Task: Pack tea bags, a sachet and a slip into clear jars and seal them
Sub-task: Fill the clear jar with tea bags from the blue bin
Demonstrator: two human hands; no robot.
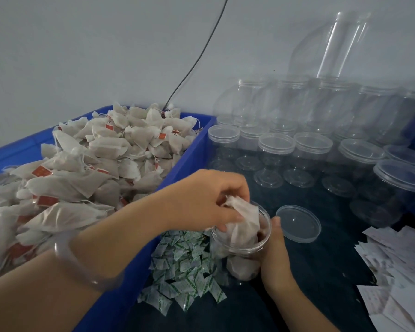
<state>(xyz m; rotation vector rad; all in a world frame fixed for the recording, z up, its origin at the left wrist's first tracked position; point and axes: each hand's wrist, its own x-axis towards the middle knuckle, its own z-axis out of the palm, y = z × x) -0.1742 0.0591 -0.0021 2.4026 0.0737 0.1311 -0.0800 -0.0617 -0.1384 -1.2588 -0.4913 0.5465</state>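
At lower centre the right hand [274,252] wraps its grip round the open jar [243,257] to steady it, while the left hand [201,200] pinches a tea bag [246,220] down into it.

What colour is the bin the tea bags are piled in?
Blue. The bin holding the tea bags shows best in the head view.

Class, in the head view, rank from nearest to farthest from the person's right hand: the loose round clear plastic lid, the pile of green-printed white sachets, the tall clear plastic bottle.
From the right hand:
1. Loose round clear plastic lid: just to its right.
2. Pile of green-printed white sachets: to the left.
3. Tall clear plastic bottle: at the far back.
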